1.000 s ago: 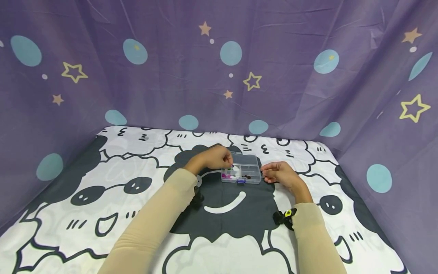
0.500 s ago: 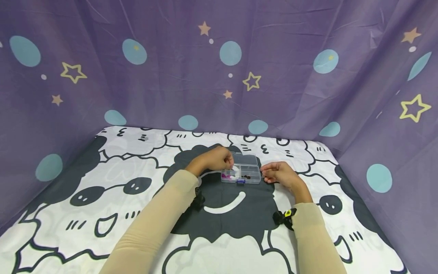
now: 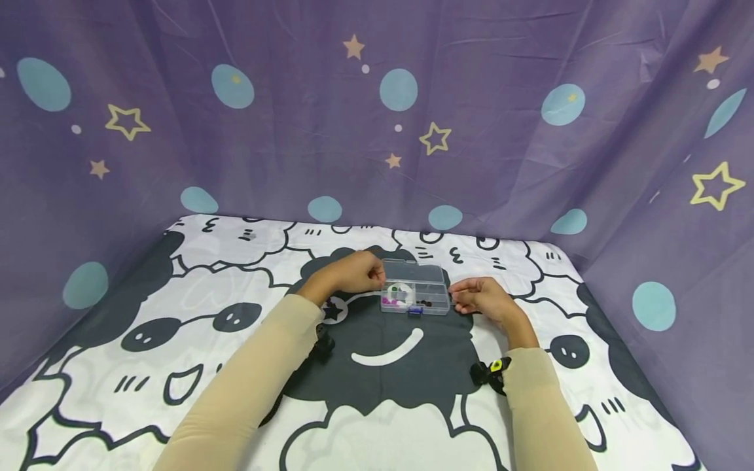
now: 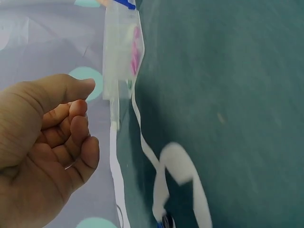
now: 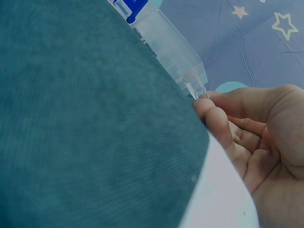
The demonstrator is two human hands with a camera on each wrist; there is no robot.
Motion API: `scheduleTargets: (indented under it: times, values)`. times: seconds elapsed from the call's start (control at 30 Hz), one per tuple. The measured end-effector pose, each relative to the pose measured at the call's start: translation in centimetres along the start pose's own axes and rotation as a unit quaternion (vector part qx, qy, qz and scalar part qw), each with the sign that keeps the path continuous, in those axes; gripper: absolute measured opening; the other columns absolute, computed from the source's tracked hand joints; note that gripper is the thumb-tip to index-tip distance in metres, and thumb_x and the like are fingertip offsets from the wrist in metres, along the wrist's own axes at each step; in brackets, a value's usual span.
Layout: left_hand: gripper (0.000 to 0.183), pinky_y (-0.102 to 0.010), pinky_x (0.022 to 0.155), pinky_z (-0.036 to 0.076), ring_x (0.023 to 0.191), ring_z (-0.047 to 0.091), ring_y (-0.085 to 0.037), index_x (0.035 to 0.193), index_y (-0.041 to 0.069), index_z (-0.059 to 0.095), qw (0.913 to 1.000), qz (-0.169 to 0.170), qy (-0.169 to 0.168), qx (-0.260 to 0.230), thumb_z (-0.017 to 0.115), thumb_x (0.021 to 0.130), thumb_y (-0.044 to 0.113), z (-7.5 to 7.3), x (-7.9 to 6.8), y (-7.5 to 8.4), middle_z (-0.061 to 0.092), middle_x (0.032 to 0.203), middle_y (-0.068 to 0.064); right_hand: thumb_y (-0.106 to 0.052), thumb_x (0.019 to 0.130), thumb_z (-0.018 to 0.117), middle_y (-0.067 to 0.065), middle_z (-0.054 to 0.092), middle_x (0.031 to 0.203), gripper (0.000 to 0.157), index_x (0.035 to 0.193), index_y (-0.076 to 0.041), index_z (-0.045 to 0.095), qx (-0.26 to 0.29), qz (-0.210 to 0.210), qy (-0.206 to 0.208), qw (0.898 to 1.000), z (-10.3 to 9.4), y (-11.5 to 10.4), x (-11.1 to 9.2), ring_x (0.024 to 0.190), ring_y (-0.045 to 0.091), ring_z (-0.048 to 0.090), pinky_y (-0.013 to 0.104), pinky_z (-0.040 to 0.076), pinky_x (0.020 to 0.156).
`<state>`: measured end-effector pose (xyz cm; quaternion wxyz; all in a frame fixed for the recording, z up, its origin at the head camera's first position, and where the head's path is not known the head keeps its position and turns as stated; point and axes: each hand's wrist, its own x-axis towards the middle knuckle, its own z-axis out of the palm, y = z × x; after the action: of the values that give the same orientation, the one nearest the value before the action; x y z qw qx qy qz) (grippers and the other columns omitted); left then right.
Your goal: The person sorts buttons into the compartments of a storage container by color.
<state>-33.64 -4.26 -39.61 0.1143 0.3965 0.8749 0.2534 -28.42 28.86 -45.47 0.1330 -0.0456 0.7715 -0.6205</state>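
Note:
A small clear plastic compartment box [image 3: 437,295] lies on the cloth, its lid [image 3: 427,273] folded open toward the back. Pink pieces [image 3: 389,301] sit in its front left compartment, and dark red pieces [image 3: 427,303] lie farther right. My right hand [image 3: 485,302] pinches the box's right end between thumb and fingertips, as the right wrist view shows at the box corner [image 5: 192,78]. Just off the left end is my left hand [image 3: 360,271]; in the left wrist view its fingers [image 4: 80,127] are loosely curled, apart from the thumb, with nothing visible between them.
The table is covered by a cloth [image 3: 383,386] printed with black and white sheep faces. One printed white ring shows through the box's clear bottom. A blue latch [image 3: 415,311] is on the box's front. Behind stands a purple curtain [image 3: 283,118] with stars and dots.
My left hand has moved left, from over the box's left compartments to beside it, uncovering them. The purple piece at its fingertips a second ago no longer shows there. My right hand has stayed put.

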Motion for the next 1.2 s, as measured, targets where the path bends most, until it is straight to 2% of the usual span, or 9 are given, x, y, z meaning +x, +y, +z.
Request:
scheduleTargets:
  times: [0.27, 0.53, 0.83, 1.07, 1.2]
  values:
    - [0.010, -0.029, 0.067, 0.048, 0.066, 0.054, -0.011, 0.088, 0.011, 0.074, 0.9997, -0.021, 0.008, 0.010, 0.067, 0.094, 0.009, -0.6, -2.3, -1.7, 0.065, 0.077, 0.002, 0.007, 0.097, 0.057, 0.004, 0.069, 0.086, 0.029, 0.123, 0.020, 0.059, -0.002, 0.001, 0.004, 1.000, 0.0, 0.0, -0.1, 0.070, 0.008, 0.066, 0.023, 0.057, 0.066]
    - [0.009, -0.029, 0.064, 0.047, 0.065, 0.054, -0.012, 0.087, 0.009, 0.074, 0.9973, -0.068, 0.000, -0.028, 0.068, 0.094, 0.008, -1.2, -4.5, -3.1, 0.065, 0.076, 0.001, 0.007, 0.097, 0.058, 0.004, 0.069, 0.083, 0.027, 0.121, 0.018, 0.060, 0.001, 0.001, 0.007, 1.000, 0.1, 0.0, 0.1, 0.069, 0.008, 0.066, 0.024, 0.058, 0.066]
    - [0.008, -0.030, 0.064, 0.046, 0.065, 0.054, -0.012, 0.087, 0.007, 0.073, 0.9969, -0.071, -0.006, -0.035, 0.068, 0.092, 0.005, -1.6, -6.2, -4.5, 0.065, 0.075, 0.001, 0.006, 0.097, 0.059, 0.004, 0.069, 0.083, 0.027, 0.122, 0.018, 0.060, 0.002, 0.003, 0.007, 1.000, 0.1, 0.0, 0.1, 0.068, 0.008, 0.066, 0.024, 0.058, 0.066]
    - [0.009, -0.029, 0.066, 0.045, 0.067, 0.052, -0.011, 0.087, 0.008, 0.074, 0.9942, -0.099, -0.018, -0.039, 0.068, 0.093, 0.006, -2.0, -7.4, -5.6, 0.064, 0.076, 0.002, 0.005, 0.097, 0.060, 0.005, 0.069, 0.083, 0.027, 0.122, 0.018, 0.061, 0.000, 0.008, 0.009, 1.000, 0.1, 0.0, 0.1, 0.067, 0.009, 0.066, 0.025, 0.058, 0.065]
    - [0.007, -0.030, 0.066, 0.045, 0.067, 0.052, -0.012, 0.087, 0.007, 0.074, 0.9943, -0.097, -0.021, -0.038, 0.068, 0.091, 0.005, -2.3, -7.9, -5.8, 0.063, 0.075, 0.002, 0.005, 0.097, 0.060, 0.005, 0.069, 0.083, 0.027, 0.121, 0.018, 0.061, 0.002, 0.009, 0.012, 1.000, 0.1, -0.1, 0.0, 0.067, 0.009, 0.066, 0.025, 0.058, 0.065]
